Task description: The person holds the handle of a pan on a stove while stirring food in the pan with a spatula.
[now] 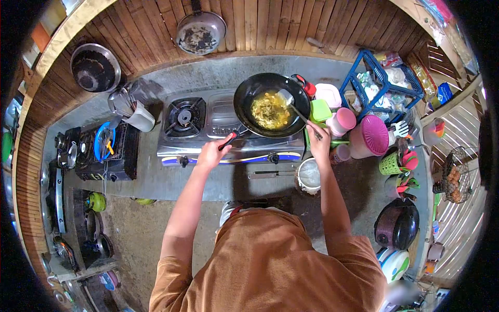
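Note:
A black wok point(247, 117) sits over the right side of the two-burner gas stove point(195, 147). Yellowish food with darker bits in liquid point(270, 111) lies in its middle. My left hand point(212, 154) is closed around the wok's black and red handle point(228, 140). In my right hand point(318, 140) is the handle of a metal spatula point(298, 111); its pale blade rests inside the wok, at the right of the food. The left burner point(184, 118) carries no pot.
Right of the wok stand a green-lidded box point(320, 111), pink-lidded jars point(343, 120), a large pink container point(366, 137) and a blue rack point(382, 86). A white pot point(310, 176) sits near my right forearm. Utensils fill a holder point(140, 117) at left.

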A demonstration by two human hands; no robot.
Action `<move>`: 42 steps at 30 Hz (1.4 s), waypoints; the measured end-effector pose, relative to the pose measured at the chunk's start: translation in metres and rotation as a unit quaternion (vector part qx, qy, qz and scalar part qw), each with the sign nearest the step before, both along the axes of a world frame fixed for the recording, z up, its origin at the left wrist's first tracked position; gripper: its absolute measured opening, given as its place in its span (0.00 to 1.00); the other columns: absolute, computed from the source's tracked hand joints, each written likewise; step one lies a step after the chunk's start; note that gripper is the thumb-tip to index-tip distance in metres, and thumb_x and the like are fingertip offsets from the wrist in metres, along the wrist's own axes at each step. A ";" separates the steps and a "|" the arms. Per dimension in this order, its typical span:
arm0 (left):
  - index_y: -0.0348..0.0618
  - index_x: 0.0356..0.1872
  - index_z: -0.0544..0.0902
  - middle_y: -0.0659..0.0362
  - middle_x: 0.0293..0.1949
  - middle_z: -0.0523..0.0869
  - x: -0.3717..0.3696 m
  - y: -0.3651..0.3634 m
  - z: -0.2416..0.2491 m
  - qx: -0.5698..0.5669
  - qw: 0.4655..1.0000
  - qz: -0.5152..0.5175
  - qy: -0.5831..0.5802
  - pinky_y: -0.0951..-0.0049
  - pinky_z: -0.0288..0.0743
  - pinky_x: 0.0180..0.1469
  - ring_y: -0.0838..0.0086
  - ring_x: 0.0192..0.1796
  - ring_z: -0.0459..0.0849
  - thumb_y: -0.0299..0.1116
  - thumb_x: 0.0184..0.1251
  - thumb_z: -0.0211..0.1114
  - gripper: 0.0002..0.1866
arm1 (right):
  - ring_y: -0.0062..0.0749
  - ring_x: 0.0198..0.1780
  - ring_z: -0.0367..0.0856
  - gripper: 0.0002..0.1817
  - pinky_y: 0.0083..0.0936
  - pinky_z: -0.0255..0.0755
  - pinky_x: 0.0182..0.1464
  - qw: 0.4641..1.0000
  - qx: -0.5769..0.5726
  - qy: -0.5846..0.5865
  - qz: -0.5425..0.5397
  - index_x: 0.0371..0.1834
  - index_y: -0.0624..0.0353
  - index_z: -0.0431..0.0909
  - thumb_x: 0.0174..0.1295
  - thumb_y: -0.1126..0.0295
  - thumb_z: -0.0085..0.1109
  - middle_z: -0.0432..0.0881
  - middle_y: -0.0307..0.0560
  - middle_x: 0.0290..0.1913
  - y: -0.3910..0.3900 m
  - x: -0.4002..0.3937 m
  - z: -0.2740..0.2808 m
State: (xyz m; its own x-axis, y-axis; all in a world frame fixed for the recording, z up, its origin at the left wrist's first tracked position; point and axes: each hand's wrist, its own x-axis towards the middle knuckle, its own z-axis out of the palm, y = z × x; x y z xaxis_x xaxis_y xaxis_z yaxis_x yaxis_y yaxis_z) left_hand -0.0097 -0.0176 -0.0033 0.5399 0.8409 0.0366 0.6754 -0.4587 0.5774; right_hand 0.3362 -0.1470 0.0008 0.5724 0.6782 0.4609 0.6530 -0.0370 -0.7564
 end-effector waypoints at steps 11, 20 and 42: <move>0.72 0.61 0.77 0.45 0.38 0.85 0.001 -0.003 0.006 -0.042 0.999 0.013 0.000 0.58 0.76 0.41 0.49 0.37 0.84 0.43 0.64 0.66 0.23 | 0.34 0.40 0.78 0.11 0.28 0.70 0.50 0.976 -0.006 0.195 0.101 0.45 0.55 0.86 0.62 0.66 0.66 0.86 0.47 0.37 0.001 -0.012 0.001; 0.70 0.61 0.77 0.46 0.39 0.86 0.001 -0.001 0.003 -0.010 1.000 -0.001 0.004 0.62 0.77 0.41 0.53 0.37 0.86 0.41 0.63 0.68 0.24 | 0.41 0.46 0.79 0.11 0.33 0.69 0.53 0.996 -0.023 -0.070 0.049 0.44 0.58 0.85 0.60 0.69 0.66 0.84 0.50 0.41 -0.025 0.016 0.027; 0.73 0.61 0.76 0.44 0.34 0.84 0.000 0.000 0.000 -0.010 1.000 -0.002 -0.018 0.56 0.75 0.39 0.48 0.35 0.83 0.43 0.64 0.66 0.23 | 0.41 0.43 0.77 0.11 0.34 0.70 0.48 0.998 0.006 -0.056 0.005 0.45 0.50 0.87 0.60 0.65 0.67 0.79 0.49 0.38 -0.007 -0.002 0.005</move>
